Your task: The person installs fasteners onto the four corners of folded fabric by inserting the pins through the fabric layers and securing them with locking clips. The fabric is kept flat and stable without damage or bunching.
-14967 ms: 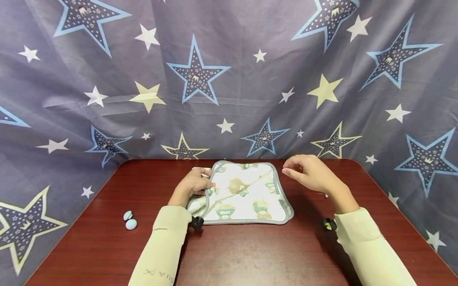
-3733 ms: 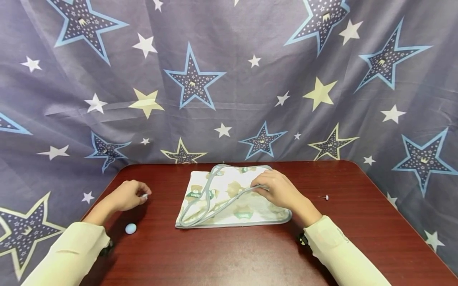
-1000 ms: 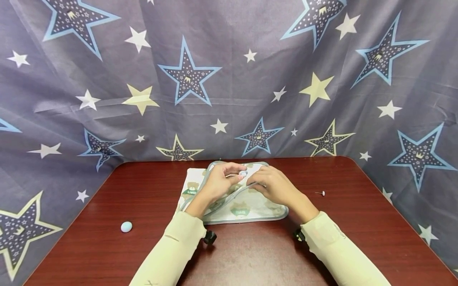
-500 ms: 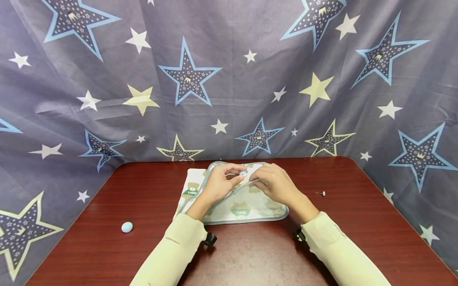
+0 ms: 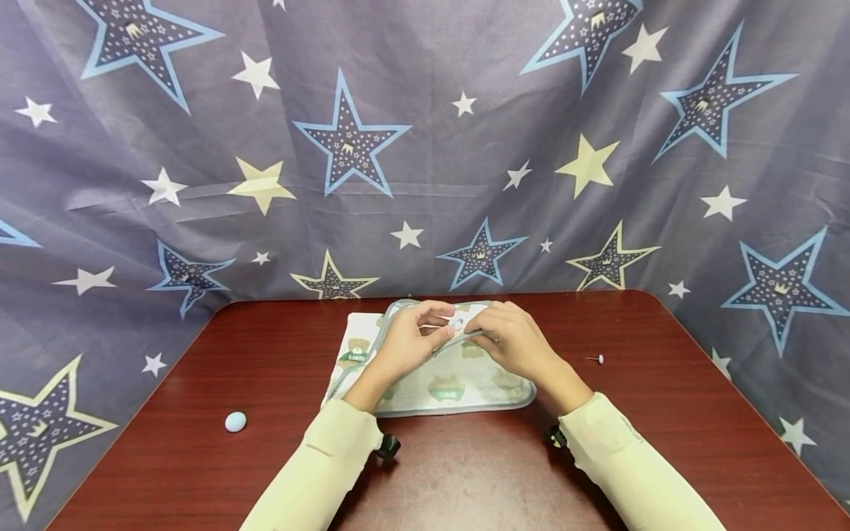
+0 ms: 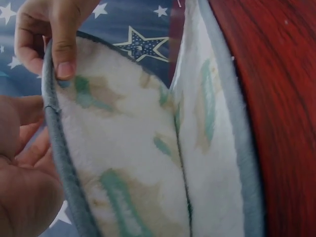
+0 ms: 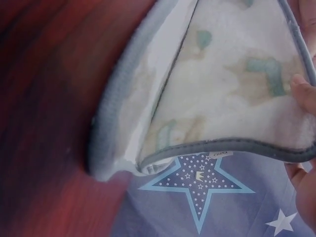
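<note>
A folded cloth (image 5: 458, 380) with a teddy-bear print and grey-blue bound edge lies on the table. My right hand (image 5: 514, 339) pinches its lifted upper edge, thumb on the near side, as the left wrist view also shows. At that edge, my left hand (image 5: 405, 339) holds a small light-blue rounded piece (image 5: 458, 323) between thumb and fingertips, close to the right fingers. Behind the cloth in the left wrist view, the left fingers (image 6: 32, 113) show, but that piece is hidden. The right thumb (image 7: 303, 94) presses the cloth in the right wrist view.
A light-blue egg-shaped piece (image 5: 235, 422) lies on the left of the dark red table (image 5: 458, 479). A white-headed pin (image 5: 600, 359) lies to the right of the cloth. The star-printed curtain (image 5: 425, 184) hangs behind the table's far edge.
Since 3.7 s ago, my left hand has brought the small light-blue piece from the left to the cloth's edge. Over the last second the piece shifts slightly right; the right hand keeps the cloth.
</note>
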Available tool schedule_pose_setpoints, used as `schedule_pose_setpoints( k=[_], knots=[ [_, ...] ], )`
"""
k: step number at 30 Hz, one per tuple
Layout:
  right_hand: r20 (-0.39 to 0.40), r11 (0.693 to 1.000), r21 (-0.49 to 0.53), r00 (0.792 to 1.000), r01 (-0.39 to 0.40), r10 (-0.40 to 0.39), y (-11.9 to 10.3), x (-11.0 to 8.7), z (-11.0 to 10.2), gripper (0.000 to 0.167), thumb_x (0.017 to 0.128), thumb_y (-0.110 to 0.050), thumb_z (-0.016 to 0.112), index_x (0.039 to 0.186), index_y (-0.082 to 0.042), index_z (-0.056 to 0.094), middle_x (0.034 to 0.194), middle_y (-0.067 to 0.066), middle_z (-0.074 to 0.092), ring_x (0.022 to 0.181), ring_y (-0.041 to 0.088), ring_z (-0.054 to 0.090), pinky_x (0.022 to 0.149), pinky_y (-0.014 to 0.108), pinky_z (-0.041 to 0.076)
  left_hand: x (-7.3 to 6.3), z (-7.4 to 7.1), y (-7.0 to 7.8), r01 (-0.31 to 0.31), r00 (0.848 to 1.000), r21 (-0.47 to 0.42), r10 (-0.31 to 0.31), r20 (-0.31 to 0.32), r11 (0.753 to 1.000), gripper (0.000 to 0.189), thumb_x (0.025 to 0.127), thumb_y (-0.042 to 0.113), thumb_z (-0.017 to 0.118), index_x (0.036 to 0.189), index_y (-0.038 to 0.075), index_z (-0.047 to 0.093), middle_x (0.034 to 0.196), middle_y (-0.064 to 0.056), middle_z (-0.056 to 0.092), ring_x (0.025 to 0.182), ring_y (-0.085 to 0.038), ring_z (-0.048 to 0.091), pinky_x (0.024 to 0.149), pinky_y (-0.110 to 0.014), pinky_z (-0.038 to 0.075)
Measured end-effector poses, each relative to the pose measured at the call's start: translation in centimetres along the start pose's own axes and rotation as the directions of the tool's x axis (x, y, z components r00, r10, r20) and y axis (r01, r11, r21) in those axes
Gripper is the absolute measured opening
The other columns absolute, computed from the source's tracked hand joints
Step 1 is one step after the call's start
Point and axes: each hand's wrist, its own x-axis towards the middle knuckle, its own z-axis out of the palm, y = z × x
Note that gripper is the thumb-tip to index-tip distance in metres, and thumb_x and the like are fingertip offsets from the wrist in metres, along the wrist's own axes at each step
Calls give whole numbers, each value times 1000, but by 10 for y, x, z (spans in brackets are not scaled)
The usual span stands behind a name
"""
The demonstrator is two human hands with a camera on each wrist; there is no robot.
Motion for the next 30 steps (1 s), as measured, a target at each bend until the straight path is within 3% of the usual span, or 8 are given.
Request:
schedule_pose_setpoints(
  k=[4, 10, 17, 20, 24, 26, 28, 30],
  knots=[
    [16, 1000, -8, 1000, -5, 5, 0, 2, -1, 20, 76, -8, 88, 88, -13, 74, 83, -5, 72, 76, 16, 61, 68, 35, 44, -2, -5, 4, -55, 998, 86, 56, 0, 995, 17, 91, 13, 77, 106, 7, 70, 100, -9, 73, 87, -16, 70, 78, -37, 59],
    [21, 1000, -22, 1000, -15, 16, -1, 2, -2, 20, 77, -7, 88, 89, -14, 74, 85, -5, 73, 78, 16, 62, 69, 35, 46, -6, -9, 9, -211, 973, 287, 174, 151, 934, 20, 84, 18, 85, 90, 9, 67, 78, -2, 65, 65, -7, 59, 62, -26, 53],
    [112, 1000, -11, 993, -25, 26, 1, 2, -6, 17, 79, -9, 87, 89, -14, 74, 85, -5, 73, 80, 16, 65, 74, 37, 50, -4, -6, 11, -270, 945, 431, 150, 292, 861, 13, 89, 16, 80, 89, 12, 68, 73, 7, 62, 66, -3, 56, 64, -22, 49],
    [184, 999, -4, 982, -47, 47, 2, 2, -10, 15, 81, -10, 86, 91, -14, 75, 87, -5, 73, 82, 15, 66, 77, 37, 52, 0, -5, 11, -280, 932, 454, 125, 341, 846, 9, 92, 16, 77, 89, 13, 68, 72, 9, 62, 66, -3, 56, 64, -23, 48],
    [276, 993, 6, 955, -115, 109, 4, 1, -17, 13, 84, -14, 84, 94, -16, 76, 89, -7, 73, 84, 12, 65, 76, 35, 51, 6, -7, 9, -258, 917, 447, 72, 392, 856, 9, 94, 15, 75, 88, 15, 68, 73, 9, 62, 67, -4, 56, 64, -24, 49],
    [308, 987, -1, 939, -161, 153, 5, 1, -21, 12, 87, -18, 83, 97, -16, 76, 92, -8, 73, 85, 13, 65, 76, 35, 51, 11, -11, 6, -213, 920, 428, 33, 390, 878, 8, 94, 16, 74, 89, 15, 68, 74, 7, 63, 67, -5, 57, 64, -25, 50],
    [315, 979, -22, 928, -202, 199, 8, 1, -26, 15, 89, -23, 81, 102, -16, 76, 94, -6, 73, 85, 15, 64, 75, 36, 51, 16, -19, 1, -120, 938, 389, -24, 346, 913, 7, 95, 15, 74, 90, 13, 69, 77, 4, 65, 64, -7, 60, 62, -26, 52],
    [302, 969, -38, 922, -242, 242, 12, 1, -32, 19, 91, -26, 79, 106, -14, 76, 96, -4, 72, 85, 16, 64, 75, 37, 51, 22, -31, -9, 15, 962, 320, -101, 253, 947, 5, 95, 15, 73, 93, 11, 71, 79, 1, 68, 62, -10, 62, 59, -28, 54]
  ],
)
